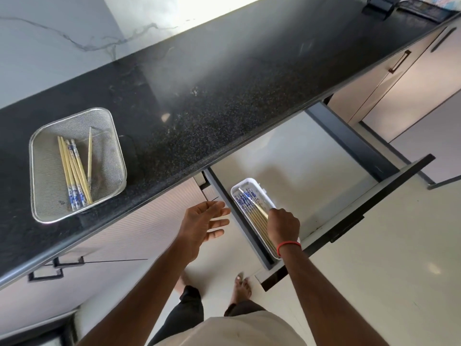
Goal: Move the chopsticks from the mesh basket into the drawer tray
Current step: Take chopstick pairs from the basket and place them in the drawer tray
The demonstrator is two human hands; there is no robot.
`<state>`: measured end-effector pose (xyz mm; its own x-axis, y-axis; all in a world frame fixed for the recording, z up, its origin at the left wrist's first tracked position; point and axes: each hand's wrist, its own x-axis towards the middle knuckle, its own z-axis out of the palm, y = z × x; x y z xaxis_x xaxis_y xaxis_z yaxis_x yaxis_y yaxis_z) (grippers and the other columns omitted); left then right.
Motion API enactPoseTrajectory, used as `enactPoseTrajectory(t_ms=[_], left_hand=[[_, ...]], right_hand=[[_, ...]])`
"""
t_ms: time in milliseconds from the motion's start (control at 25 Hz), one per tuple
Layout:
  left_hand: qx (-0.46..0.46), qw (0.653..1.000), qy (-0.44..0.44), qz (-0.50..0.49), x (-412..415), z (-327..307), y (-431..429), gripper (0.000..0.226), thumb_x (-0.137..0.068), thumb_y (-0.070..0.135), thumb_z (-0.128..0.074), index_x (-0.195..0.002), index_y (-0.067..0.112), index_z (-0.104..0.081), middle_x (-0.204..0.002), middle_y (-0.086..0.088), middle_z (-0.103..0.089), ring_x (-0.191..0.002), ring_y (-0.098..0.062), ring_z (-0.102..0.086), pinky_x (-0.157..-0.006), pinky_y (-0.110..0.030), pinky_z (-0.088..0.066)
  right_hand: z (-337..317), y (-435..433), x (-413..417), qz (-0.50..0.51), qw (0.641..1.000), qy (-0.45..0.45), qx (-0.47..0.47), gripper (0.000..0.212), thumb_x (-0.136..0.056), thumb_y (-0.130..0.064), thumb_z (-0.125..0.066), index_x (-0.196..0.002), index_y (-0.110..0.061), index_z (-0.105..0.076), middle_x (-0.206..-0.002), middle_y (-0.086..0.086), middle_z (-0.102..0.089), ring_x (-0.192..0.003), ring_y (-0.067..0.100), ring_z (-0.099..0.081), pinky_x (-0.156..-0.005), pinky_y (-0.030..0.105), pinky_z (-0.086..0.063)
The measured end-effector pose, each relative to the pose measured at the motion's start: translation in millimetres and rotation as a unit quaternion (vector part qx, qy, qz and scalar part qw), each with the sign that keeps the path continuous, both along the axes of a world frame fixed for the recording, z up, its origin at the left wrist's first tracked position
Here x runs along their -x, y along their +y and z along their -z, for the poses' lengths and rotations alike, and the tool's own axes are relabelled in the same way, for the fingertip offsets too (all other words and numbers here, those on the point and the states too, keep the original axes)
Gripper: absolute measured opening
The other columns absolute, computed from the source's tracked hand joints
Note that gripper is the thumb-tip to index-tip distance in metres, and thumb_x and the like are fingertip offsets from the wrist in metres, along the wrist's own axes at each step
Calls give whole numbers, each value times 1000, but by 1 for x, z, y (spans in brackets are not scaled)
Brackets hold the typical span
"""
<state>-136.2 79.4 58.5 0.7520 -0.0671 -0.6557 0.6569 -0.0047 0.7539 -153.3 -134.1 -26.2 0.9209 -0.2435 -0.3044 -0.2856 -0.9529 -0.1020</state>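
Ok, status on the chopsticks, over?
Left hand open, empty. Right hand grips chopsticks over tray. Several more in basket. Nothing in the way.

Speckled black granite counter (224, 96) against a veined white marble wall (50, 46), beige cabinets (411, 91), glossy cream floor (374, 270).

1. The right grip (283, 226) is covering the near ends of the chopsticks (249, 203) in the tray (263, 189), and its fingertips are curling out of sight.
2. Its wrist is hiding the tray's near end.
3. The bench (199, 96) is overhanging the back of the drawer (324, 151).
4. The top edge is cutting off a dark object (378, 6), too blurred to name.
5. The left forearm is hiding part of one foot (180, 280).
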Motion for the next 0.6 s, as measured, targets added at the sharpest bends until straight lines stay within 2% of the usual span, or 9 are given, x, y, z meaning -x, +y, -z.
enactPoseTrajectory(t_ms=[120,200,440,600], left_hand=[[-9,1000,2,1,5,1,-2,20,-95,36,-69,-103,19,-76,-100,0,-82,-93,-23,-79,-81,-39,-62],[-14,1000,4,1,8,1,-3,21,-95,36,-68,-104,19,-76,-100,0,-82,-92,-22,-79,-81,-38,-61],[-21,1000,8,0,18,-3,5,21,-98,34,-64,-106,18,-75,-102,1,-82,-93,-21,-79,-80,-37,-60],[-19,1000,4,-2,21,-6,11,20,-98,33,-63,-104,18,-75,-102,1,-82,-93,-21,-79,-82,-38,-59]], right_hand=[[5,0,2,-31,999,19,14,14,-89,-10,-59,-90,-11,-73,-81,9,-74,-73,31,-73,-62,33,-54],[8,4,2,-50,998,44,20,15,-87,-8,-60,-91,-13,-73,-85,9,-75,-78,31,-73,-67,34,-54],[19,13,2,-116,991,59,32,21,-89,0,-56,-99,-10,-71,-96,10,-74,-91,31,-71,-78,39,-56],[22,6,-2,-118,991,58,17,20,-94,-5,-55,-108,-6,-69,-106,15,-70,-98,32,-69,-84,42,-57]])
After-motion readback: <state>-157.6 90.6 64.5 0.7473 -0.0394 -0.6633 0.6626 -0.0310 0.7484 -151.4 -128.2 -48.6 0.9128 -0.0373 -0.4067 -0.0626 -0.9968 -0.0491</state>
